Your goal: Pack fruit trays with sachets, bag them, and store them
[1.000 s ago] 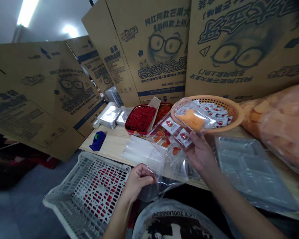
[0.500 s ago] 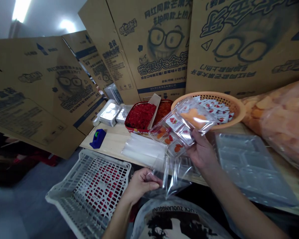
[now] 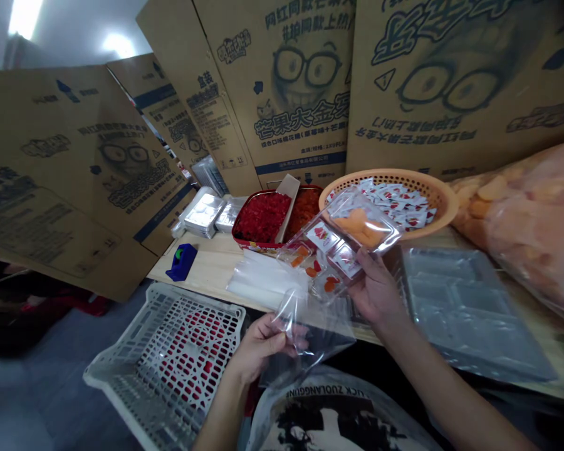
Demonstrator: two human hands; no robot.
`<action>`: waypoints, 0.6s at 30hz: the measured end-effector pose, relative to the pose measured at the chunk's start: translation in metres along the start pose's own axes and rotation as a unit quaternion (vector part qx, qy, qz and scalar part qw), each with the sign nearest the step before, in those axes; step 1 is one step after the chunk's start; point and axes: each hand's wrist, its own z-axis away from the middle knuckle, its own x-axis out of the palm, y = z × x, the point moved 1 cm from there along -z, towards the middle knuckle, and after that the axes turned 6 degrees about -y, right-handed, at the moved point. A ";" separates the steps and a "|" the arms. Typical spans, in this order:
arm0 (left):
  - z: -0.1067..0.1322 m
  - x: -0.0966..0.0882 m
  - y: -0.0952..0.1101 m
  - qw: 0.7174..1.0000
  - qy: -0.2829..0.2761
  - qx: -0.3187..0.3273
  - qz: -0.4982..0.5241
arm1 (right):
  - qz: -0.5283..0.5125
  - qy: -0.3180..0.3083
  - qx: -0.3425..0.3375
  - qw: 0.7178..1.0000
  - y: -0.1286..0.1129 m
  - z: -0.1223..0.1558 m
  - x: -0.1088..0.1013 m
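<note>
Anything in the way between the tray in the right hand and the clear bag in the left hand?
Nothing visible: the clear bag hangs from the left hand just below the plastic tray in the right hand.

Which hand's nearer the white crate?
Left. The left hand is just right of the white crate, pinching a clear bag. The right hand is farther right, over the table, holding a packet.

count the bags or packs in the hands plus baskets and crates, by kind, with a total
clear bag in the left hand: 1
filled clear pack in the right hand: 1
orange basket: 1
white plastic crate: 1
total: 4
</note>
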 end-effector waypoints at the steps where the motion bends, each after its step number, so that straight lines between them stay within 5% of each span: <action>1: 0.000 0.001 0.000 1.000 0.004 -0.001 0.015 | -0.001 0.004 0.001 1.000 0.000 0.000 -0.001; 10: 0.009 0.009 -0.011 0.999 0.012 -0.033 -0.004 | -0.003 0.023 -0.003 1.000 0.001 0.002 -0.007; 18: 0.013 0.009 0.008 0.989 0.067 0.008 -0.131 | -0.023 0.026 -0.036 0.999 -0.021 0.000 0.010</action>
